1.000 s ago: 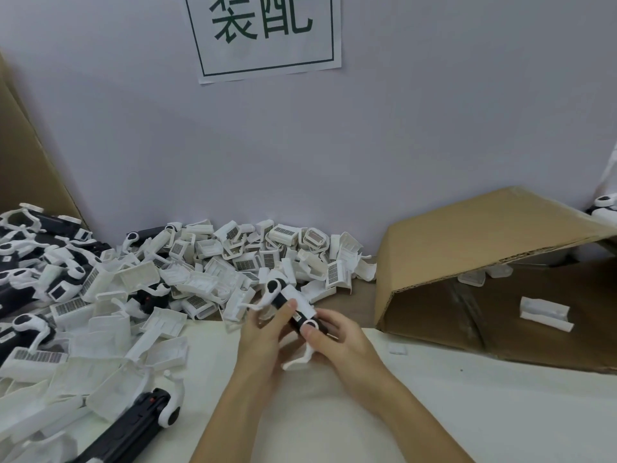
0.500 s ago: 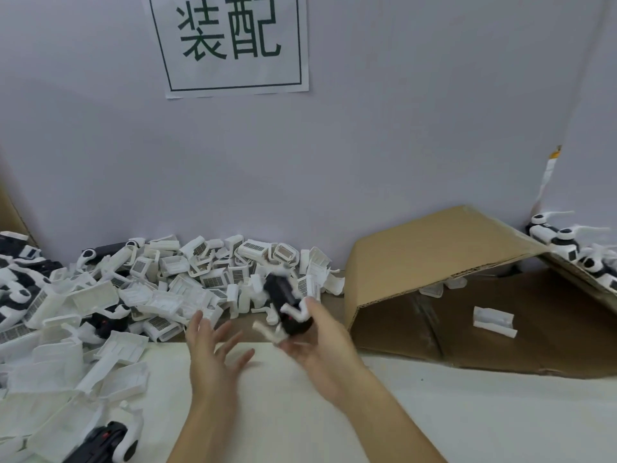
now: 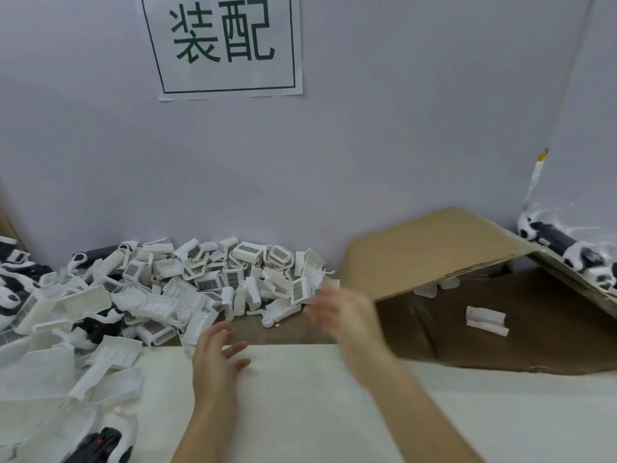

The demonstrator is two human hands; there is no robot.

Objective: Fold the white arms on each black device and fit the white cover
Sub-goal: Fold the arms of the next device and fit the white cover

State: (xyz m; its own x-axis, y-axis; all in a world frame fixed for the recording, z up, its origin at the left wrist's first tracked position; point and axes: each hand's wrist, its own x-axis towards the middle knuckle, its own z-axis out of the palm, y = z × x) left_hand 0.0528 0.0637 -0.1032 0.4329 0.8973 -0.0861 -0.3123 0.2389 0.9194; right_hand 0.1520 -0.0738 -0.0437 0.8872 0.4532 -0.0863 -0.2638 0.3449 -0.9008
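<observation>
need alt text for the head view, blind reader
Two bare hands hover empty over a white table, the left hand open, the right hand motion-blurred. A pile of white covers lies to the left, an open cardboard box to the right, under a wall sign.

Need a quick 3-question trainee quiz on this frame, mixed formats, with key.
1. True or false: the right hand grips a black device.
2. Where does the pile of white covers lie? A) inside the cardboard box B) on the table against the wall, left of the box C) on the paper sign
3. Fill in: a lone white part lies inside the ____ box.

Key: 1 false, the blurred hand looks empty, like the left hand. 2 B. 3 cardboard.
</observation>
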